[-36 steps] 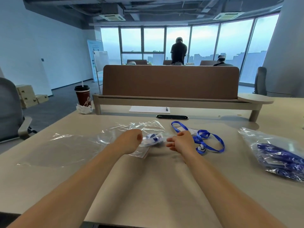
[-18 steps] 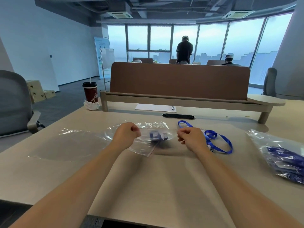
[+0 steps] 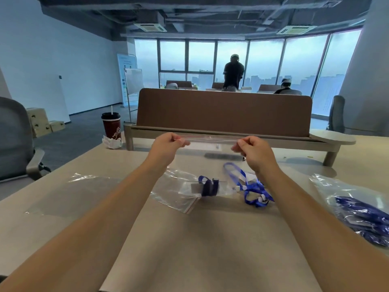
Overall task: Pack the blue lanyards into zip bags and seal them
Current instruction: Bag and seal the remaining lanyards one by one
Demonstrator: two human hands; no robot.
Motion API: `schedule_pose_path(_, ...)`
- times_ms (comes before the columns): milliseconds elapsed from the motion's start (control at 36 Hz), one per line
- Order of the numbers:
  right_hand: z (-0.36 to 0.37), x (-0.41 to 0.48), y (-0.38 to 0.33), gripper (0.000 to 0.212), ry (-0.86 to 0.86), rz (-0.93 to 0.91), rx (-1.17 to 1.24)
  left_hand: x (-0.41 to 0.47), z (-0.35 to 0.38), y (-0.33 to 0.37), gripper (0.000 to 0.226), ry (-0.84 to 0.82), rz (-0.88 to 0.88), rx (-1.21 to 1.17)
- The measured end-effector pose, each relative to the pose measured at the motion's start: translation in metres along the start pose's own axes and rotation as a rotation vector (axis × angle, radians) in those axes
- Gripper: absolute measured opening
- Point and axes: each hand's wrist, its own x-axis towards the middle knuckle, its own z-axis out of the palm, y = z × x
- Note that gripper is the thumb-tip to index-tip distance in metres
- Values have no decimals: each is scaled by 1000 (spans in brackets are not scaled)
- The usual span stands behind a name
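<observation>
The left hand (image 3: 168, 144) and the right hand (image 3: 250, 150) are both raised above the table (image 3: 200, 239), each curled into a loose fist. The left fingers (image 3: 181, 142) are folded in against the thumb and pinch one end of the top edge of a clear zip bag (image 3: 208, 165). The right fingers (image 3: 237, 146) pinch the other end in the same way, thumb to fingertips. Between the two pinches the bag's mouth is pulled into a straight, level line, with a thin red stripe running along it. Whether the seal is pressed closed along that line cannot be told.

The bag hangs down from the hands, and a folded blue lanyard (image 3: 208, 187) sits in its bottom, just over the table. Another flat clear bag (image 3: 179, 199) lies on the table under it. A second lanyard (image 3: 251, 189) lies loose on the table just right of the hanging bag, below the right wrist. Well off to the right lies a larger clear sack (image 3: 362, 216) stuffed with more blue lanyards, and to the left more empty clear bags (image 3: 71, 192) lie flat.

At the table's far left corner stands a dark red cup (image 3: 111, 128) with a black lid and a straw; it bears a white line drawing (no words on it can be read). A standing banner (image 3: 126, 76) near the windows carries print too small to read.
</observation>
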Motion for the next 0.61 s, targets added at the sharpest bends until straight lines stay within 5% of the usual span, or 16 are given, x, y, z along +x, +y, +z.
schedule_pose_path(139, 1, -2, 12, 21, -59, 88, 0, -9, 12, -10, 12, -61, -127, -257)
schedule_pose_path(611, 1, -3, 29, 11, -150, 163, -48, -19, 13, -25, 18, -50, -222, -339)
